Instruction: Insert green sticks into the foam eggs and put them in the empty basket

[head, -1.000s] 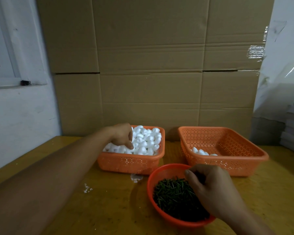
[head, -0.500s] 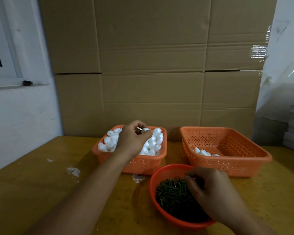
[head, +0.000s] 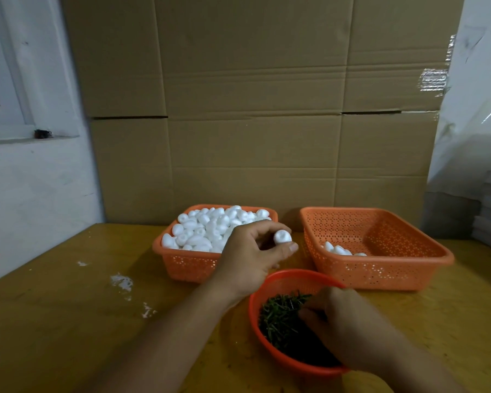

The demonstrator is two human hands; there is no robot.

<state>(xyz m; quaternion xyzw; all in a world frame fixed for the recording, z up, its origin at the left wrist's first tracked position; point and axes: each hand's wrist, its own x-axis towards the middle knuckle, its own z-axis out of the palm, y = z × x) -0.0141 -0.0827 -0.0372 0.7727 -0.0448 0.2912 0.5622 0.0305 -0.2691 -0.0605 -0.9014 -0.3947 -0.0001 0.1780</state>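
While our left hand [head: 250, 259] pinches a foam egg [head: 282, 237] above the table, our right hand [head: 349, 321] curls into the green sticks [head: 281, 316]; an off-centre push could split it

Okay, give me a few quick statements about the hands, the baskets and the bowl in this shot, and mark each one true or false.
1. The left hand pinches a foam egg. True.
2. The right basket is filled to the brim with eggs. False: only a few eggs lie in its near left corner.
3. The right hand is in the red bowl of green sticks. True.
4. The left basket holds green sticks. False: it is heaped with white foam eggs.
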